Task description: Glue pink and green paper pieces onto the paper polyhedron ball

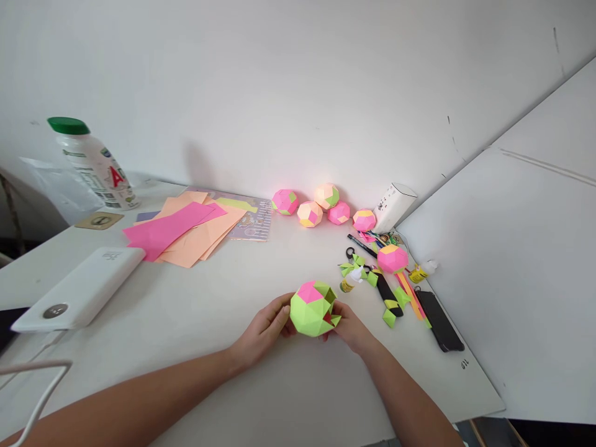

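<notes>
Between my two hands, a little above the white table (209, 347), is a green and pink faceted paper ball (311, 315). Its right side is open, with pointed flaps sticking out around a gap. My left hand (266, 326) grips the ball from the left, thumb on the near side. At the ball's open side, my right hand (347, 326) holds it, its fingers partly hidden behind the flaps. Just beyond stands a small glue bottle (348, 283) with a white cap. Folded green paper pieces (372, 279) lie scattered to its right.
Several finished paper balls (310, 214) line the wall. Paper sheets (186, 230), a white power bank (79, 288) and a green-capped bottle (100, 167) are on the left. On the right are a black phone (438, 320), another glue bottle (421, 271), scissors (351, 253) and a white cylinder (395, 207).
</notes>
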`<action>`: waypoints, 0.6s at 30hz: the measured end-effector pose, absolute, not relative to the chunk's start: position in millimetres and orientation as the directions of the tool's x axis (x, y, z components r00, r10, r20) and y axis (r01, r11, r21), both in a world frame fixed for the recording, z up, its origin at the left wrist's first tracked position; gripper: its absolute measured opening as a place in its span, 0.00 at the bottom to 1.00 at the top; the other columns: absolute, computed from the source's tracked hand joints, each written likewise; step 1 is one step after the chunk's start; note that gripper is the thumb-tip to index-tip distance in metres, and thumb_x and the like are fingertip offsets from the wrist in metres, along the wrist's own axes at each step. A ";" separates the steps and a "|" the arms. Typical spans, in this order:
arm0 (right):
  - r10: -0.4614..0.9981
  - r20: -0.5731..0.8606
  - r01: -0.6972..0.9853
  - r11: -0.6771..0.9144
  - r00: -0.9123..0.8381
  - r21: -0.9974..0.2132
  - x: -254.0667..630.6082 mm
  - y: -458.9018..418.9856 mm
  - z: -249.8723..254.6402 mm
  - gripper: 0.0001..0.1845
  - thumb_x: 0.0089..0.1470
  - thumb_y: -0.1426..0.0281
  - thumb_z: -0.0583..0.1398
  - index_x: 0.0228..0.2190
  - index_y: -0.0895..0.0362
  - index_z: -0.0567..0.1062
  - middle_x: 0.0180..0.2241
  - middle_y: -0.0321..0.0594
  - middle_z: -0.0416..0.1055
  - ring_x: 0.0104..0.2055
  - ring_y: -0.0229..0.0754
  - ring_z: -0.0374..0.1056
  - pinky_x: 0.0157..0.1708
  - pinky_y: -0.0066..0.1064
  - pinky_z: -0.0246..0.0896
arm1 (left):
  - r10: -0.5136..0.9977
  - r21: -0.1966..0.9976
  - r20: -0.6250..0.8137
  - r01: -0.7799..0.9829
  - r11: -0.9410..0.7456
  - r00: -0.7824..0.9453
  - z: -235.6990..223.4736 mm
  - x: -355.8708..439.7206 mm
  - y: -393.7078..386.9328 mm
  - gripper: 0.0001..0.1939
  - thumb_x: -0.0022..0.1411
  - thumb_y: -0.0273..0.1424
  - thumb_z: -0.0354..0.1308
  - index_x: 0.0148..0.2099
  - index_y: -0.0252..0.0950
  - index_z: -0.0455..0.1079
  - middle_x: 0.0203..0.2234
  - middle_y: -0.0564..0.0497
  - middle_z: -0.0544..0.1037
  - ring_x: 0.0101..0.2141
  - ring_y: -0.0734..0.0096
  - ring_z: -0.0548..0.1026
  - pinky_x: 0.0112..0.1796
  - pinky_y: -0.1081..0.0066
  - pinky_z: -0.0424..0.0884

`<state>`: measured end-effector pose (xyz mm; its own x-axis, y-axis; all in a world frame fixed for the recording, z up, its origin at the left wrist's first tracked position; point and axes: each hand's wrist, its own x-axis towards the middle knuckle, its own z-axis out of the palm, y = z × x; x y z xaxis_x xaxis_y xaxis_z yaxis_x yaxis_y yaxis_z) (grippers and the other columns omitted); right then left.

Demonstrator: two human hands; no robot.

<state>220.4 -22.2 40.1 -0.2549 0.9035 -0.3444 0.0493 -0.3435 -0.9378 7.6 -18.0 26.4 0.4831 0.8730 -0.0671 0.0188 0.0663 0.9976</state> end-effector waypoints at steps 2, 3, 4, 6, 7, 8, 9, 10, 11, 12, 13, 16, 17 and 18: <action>0.907 -0.340 0.048 -0.339 -0.249 -0.939 220.9 -22.4 39.4 0.10 0.40 0.69 0.66 0.28 0.57 0.74 0.21 0.34 0.70 0.22 0.36 0.65 0.23 0.30 0.60 | 0.866 0.999 -0.041 0.011 0.040 0.499 27.1 7.0 -18.7 0.28 0.67 0.48 0.42 0.61 0.38 0.60 0.37 0.46 0.76 0.35 0.63 0.74 0.38 0.64 0.74; 0.909 -0.336 0.049 -0.335 -0.246 -0.941 221.1 -22.5 39.2 0.11 0.40 0.68 0.66 0.29 0.57 0.74 0.21 0.34 0.70 0.22 0.36 0.65 0.23 0.30 0.60 | 0.862 1.000 -0.025 0.008 0.024 0.507 27.7 6.8 -19.1 0.28 0.67 0.49 0.43 0.61 0.38 0.59 0.36 0.47 0.76 0.34 0.63 0.74 0.38 0.64 0.74; 0.911 -0.329 0.050 -0.327 -0.250 -0.944 221.3 -22.6 39.0 0.12 0.41 0.67 0.67 0.31 0.57 0.74 0.21 0.34 0.70 0.22 0.37 0.65 0.23 0.30 0.60 | 0.857 1.000 -0.009 0.005 0.008 0.516 28.4 6.7 -19.5 0.28 0.66 0.49 0.44 0.61 0.38 0.59 0.35 0.47 0.76 0.33 0.64 0.74 0.37 0.64 0.74; 0.916 -0.302 0.047 -0.301 -0.265 -0.953 221.7 -22.7 38.6 0.16 0.42 0.66 0.67 0.35 0.56 0.73 0.23 0.34 0.70 0.24 0.38 0.66 0.23 0.30 0.60 | 0.845 1.000 0.021 -0.005 -0.022 0.535 29.7 6.6 -19.9 0.28 0.66 0.50 0.45 0.60 0.38 0.59 0.34 0.47 0.75 0.32 0.65 0.74 0.36 0.64 0.73; 0.919 -0.283 0.042 -0.283 -0.276 -0.958 221.9 -22.7 38.1 0.19 0.42 0.66 0.68 0.39 0.55 0.72 0.25 0.35 0.70 0.25 0.38 0.66 0.22 0.30 0.61 | 0.839 0.999 0.031 -0.009 -0.031 0.544 30.1 6.6 -19.9 0.27 0.66 0.49 0.45 0.60 0.38 0.59 0.34 0.48 0.75 0.32 0.66 0.74 0.36 0.64 0.73; 0.923 -0.264 0.035 -0.265 -0.281 -0.964 222.2 -22.6 37.5 0.23 0.42 0.66 0.69 0.42 0.54 0.71 0.27 0.35 0.70 0.26 0.38 0.66 0.22 0.29 0.61 | 0.835 0.999 0.034 -0.011 -0.033 0.550 30.2 6.7 -19.9 0.27 0.66 0.49 0.45 0.59 0.38 0.59 0.33 0.48 0.74 0.32 0.66 0.73 0.36 0.64 0.73; 0.928 -0.247 0.027 -0.250 -0.280 -0.968 222.4 -22.6 36.9 0.28 0.41 0.66 0.69 0.45 0.53 0.69 0.29 0.35 0.71 0.27 0.38 0.66 0.23 0.29 0.62 | 0.832 0.999 0.033 -0.012 -0.032 0.553 30.0 6.8 -19.7 0.26 0.66 0.48 0.45 0.58 0.38 0.60 0.32 0.48 0.74 0.32 0.66 0.73 0.36 0.64 0.73; 0.933 -0.233 0.019 -0.237 -0.274 -0.971 222.6 -22.7 36.2 0.32 0.39 0.66 0.70 0.47 0.51 0.67 0.31 0.36 0.71 0.27 0.39 0.67 0.23 0.30 0.63 | 0.832 1.000 0.031 -0.013 -0.028 0.553 29.4 6.9 -19.6 0.25 0.66 0.48 0.45 0.58 0.38 0.60 0.32 0.48 0.74 0.32 0.66 0.73 0.36 0.64 0.72; 0.937 -0.221 0.010 -0.227 -0.270 -0.974 222.7 -22.8 35.6 0.36 0.38 0.67 0.71 0.49 0.50 0.64 0.33 0.36 0.71 0.28 0.39 0.67 0.24 0.30 0.64 | 0.834 1.000 0.031 -0.018 -0.025 0.551 28.5 7.0 -19.5 0.24 0.66 0.48 0.46 0.57 0.38 0.60 0.33 0.48 0.74 0.32 0.66 0.73 0.36 0.64 0.72; 0.939 -0.211 -0.001 -0.219 -0.272 -0.976 222.8 -23.2 35.3 0.40 0.37 0.67 0.71 0.51 0.50 0.62 0.34 0.37 0.71 0.29 0.40 0.68 0.24 0.31 0.65 | 0.836 0.999 0.032 -0.026 -0.021 0.548 27.4 7.1 -19.3 0.24 0.66 0.47 0.46 0.57 0.38 0.60 0.36 0.47 0.74 0.32 0.67 0.73 0.36 0.64 0.72; 0.939 -0.204 -0.011 -0.215 -0.278 -0.977 222.8 -23.7 35.1 0.42 0.37 0.67 0.71 0.52 0.50 0.60 0.34 0.37 0.70 0.30 0.41 0.69 0.25 0.32 0.65 | 0.839 0.999 0.032 -0.034 -0.016 0.543 26.1 7.3 -19.2 0.23 0.66 0.47 0.47 0.57 0.39 0.60 0.39 0.45 0.74 0.33 0.67 0.73 0.35 0.65 0.72; 0.926 -0.195 -0.050 -0.223 -0.322 -0.974 223.0 -25.4 35.4 0.46 0.36 0.68 0.72 0.54 0.49 0.57 0.39 0.40 0.69 0.34 0.43 0.69 0.28 0.33 0.66 | 0.846 0.999 0.017 -0.046 0.010 0.533 23.1 8.0 -19.1 0.21 0.66 0.46 0.48 0.55 0.40 0.59 0.41 0.45 0.73 0.37 0.65 0.73 0.34 0.67 0.72; 0.922 -0.188 -0.067 -0.222 -0.338 -0.973 223.3 -25.7 35.4 0.47 0.35 0.68 0.73 0.54 0.48 0.57 0.42 0.41 0.69 0.36 0.43 0.69 0.29 0.32 0.66 | 0.849 0.999 0.017 -0.050 0.011 0.529 22.6 8.2 -19.1 0.21 0.66 0.46 0.48 0.55 0.41 0.58 0.41 0.45 0.73 0.39 0.64 0.72 0.34 0.68 0.71; 0.917 -0.182 -0.083 -0.225 -0.355 -0.971 223.7 -25.8 35.1 0.47 0.35 0.69 0.73 0.54 0.48 0.58 0.44 0.42 0.68 0.37 0.43 0.69 0.31 0.32 0.66 | 0.853 0.998 0.027 -0.058 0.004 0.522 22.3 8.5 -19.1 0.20 0.66 0.46 0.48 0.54 0.41 0.58 0.44 0.44 0.71 0.41 0.64 0.71 0.33 0.69 0.71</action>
<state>223.7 -25.8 35.1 -0.3552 0.9170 -0.1817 -0.0833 -0.2247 -0.9709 8.5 -19.1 22.3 0.5215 0.8528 0.0271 -0.0580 0.0037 0.9983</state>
